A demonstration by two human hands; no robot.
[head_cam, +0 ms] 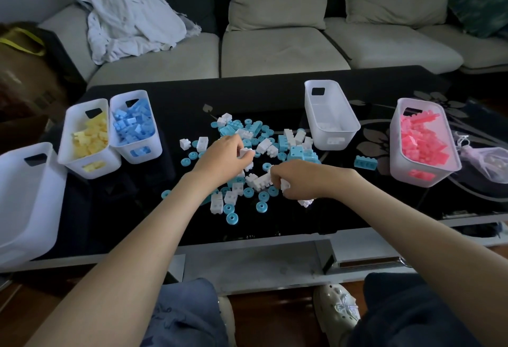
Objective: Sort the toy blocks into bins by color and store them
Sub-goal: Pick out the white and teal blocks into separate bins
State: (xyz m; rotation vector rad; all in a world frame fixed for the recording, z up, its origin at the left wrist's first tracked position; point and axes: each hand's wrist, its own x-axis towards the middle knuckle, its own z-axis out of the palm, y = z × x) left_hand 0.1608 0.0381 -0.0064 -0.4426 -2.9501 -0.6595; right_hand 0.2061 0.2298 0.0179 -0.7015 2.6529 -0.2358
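Note:
A pile of white and turquoise toy blocks [286,140] with several turquoise rings [262,206] is spread over the black table [170,115]. My left hand [224,158] reaches into the pile and holds a white block [245,152] in its curled fingers. My right hand [298,179] grips white blocks [286,185] at the pile's near side. Bins stand around: yellow blocks [90,137], blue blocks [134,126], a few white blocks [331,115], pink blocks [423,143].
A larger white bin [24,198] stands at the table's near left corner. One turquoise brick [365,162] lies apart beside the pink bin. A clear plastic bag [492,162] sits at the far right. A sofa with a crumpled cloth [129,19] is behind the table.

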